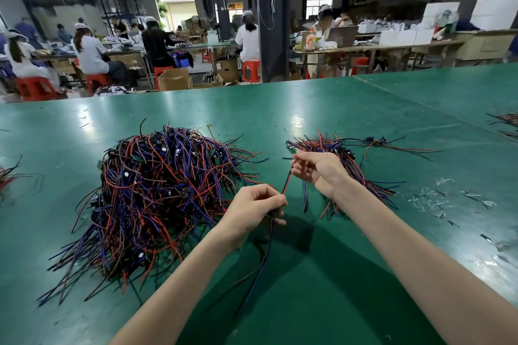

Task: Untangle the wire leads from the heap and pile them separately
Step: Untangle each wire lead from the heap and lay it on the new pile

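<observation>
Reaches in from the lower edge with both forearms bare, converging toward the middle. Angles the left forearm (182,274) up and to the right, ending in a wrist bent slightly inward. Holds the left hand (256,204) back upward, with curled fingers, and pinches a wire lead (286,183) between thumb and fingertips at the hand's right side. Stretches the right forearm (406,238) up and to the left, farther out than the left. Holds the right hand (316,169) beyond and right of the left one, near it but apart, and pinches the same lead's upper end with thumb and forefinger above loosely curled remaining fingers.
</observation>
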### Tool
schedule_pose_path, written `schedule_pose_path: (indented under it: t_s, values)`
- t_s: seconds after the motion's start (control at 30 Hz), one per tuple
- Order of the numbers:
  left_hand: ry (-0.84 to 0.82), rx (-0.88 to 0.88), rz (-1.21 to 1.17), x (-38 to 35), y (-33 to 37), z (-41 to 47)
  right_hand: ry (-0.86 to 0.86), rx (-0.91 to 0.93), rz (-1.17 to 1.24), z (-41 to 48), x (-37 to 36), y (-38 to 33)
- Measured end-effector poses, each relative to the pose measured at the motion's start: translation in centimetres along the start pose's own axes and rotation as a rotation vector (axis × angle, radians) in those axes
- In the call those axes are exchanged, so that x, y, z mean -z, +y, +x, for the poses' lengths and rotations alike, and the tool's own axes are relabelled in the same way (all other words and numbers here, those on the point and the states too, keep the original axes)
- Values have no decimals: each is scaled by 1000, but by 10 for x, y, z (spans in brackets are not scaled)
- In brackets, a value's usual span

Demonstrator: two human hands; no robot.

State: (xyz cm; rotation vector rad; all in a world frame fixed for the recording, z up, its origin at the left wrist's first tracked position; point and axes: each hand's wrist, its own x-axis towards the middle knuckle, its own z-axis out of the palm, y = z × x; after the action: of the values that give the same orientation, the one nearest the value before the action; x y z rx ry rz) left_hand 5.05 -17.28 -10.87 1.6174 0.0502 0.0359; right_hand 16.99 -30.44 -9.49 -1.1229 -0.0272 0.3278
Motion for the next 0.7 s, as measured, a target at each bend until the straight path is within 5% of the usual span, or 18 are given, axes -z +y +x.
schedule_pose_path:
  t_s: [0.2,0.7]
  values:
    - [-53,0,14,2,1,-2,-71,-100,61,0,3,-1]
    - [-64,51,50,2,0,-3,-2,51,-53,0,2,3]
